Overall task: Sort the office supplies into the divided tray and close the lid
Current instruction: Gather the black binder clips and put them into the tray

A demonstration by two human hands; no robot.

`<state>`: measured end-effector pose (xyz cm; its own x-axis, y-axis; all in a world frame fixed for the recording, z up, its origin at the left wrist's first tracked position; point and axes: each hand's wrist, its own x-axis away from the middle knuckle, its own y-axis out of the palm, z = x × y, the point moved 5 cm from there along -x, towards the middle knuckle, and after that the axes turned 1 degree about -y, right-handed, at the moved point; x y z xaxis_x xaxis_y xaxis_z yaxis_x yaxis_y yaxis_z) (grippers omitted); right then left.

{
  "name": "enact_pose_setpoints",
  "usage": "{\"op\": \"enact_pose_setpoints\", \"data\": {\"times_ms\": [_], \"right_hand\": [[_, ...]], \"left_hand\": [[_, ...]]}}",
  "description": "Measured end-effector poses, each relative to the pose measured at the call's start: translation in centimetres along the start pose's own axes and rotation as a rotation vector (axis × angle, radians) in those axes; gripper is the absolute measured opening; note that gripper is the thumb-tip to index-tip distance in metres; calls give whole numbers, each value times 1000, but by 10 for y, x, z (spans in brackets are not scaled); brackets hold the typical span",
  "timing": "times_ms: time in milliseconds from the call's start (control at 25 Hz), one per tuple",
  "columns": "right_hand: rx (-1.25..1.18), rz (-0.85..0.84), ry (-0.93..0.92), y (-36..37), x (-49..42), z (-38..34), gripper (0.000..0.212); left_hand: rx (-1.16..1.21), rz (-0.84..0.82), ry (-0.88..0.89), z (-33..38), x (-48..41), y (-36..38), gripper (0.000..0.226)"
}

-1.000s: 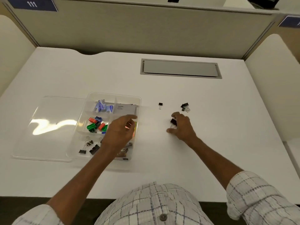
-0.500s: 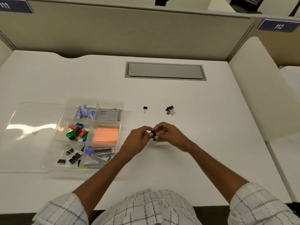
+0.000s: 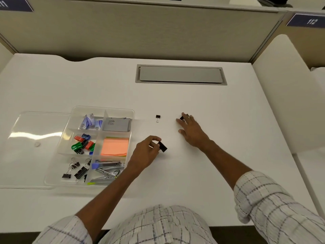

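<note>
A clear divided tray point(image 3: 103, 109) lies at the left of the white desk, its clear lid point(image 3: 31, 147) folded open to the left. It holds blue staple boxes point(image 3: 88, 121), a grey card box point(image 3: 117, 124), orange sticky notes point(image 3: 114, 146), coloured sharpeners point(image 3: 82, 144), black binder clips point(image 3: 75, 169) and metal staple removers point(image 3: 107, 169). My left hand point(image 3: 144, 155) pinches a black binder clip point(image 3: 163, 147) just right of the tray. My right hand point(image 3: 191, 131) lies with fingers spread over some small black clips point(image 3: 181, 118), mostly hidden. One small binder clip point(image 3: 158, 117) lies loose between them.
A grey cable hatch point(image 3: 181, 74) is set into the desk at the back. A beige partition point(image 3: 140, 32) closes off the far edge and a white side panel point(image 3: 281, 88) stands at the right. My checked shirt covers the desk's near edge.
Both hands were together on the black binder clip. Now my left hand alone holds it, while my right hand has let go and reached back and right onto the small clips.
</note>
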<state>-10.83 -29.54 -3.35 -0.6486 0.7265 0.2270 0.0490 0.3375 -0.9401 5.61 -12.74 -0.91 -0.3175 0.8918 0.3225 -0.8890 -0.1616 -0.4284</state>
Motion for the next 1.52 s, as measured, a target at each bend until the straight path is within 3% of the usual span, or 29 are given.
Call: {"op": "enact_pose_setpoints", "data": {"times_ms": [200,320,560,840,920,1080,1160,1400,1520], "right_hand": [[-53,202,-64,3,24,-24,38],[-285,245,-67,11,41,-33,32],[-843,200,206,11,59,-23,14],[-1378,108,377,8,72,-12,12],[-1354,146,427,8,77,-8,11],[-728,142,340,15,85,-17,21],[-590,170,296,22,88,-26,23],[-564,156,307,30,89,-35,21],[-916,69,443,40,97,-39,11]], "left_hand": [[-23,-3,15,-1,-4,1,14],[-13,-13,-1,0,-4,2,18],[-32,-43,-35,3,0,4,22],[73,-93,-147,1,1,8,23],[97,-106,-178,-1,4,9,23],[83,-95,-165,-2,12,7,24],[81,-99,-149,-1,16,6,23],[101,-99,-106,1,29,-8,25],[122,-82,-76,5,40,-20,24]]}}
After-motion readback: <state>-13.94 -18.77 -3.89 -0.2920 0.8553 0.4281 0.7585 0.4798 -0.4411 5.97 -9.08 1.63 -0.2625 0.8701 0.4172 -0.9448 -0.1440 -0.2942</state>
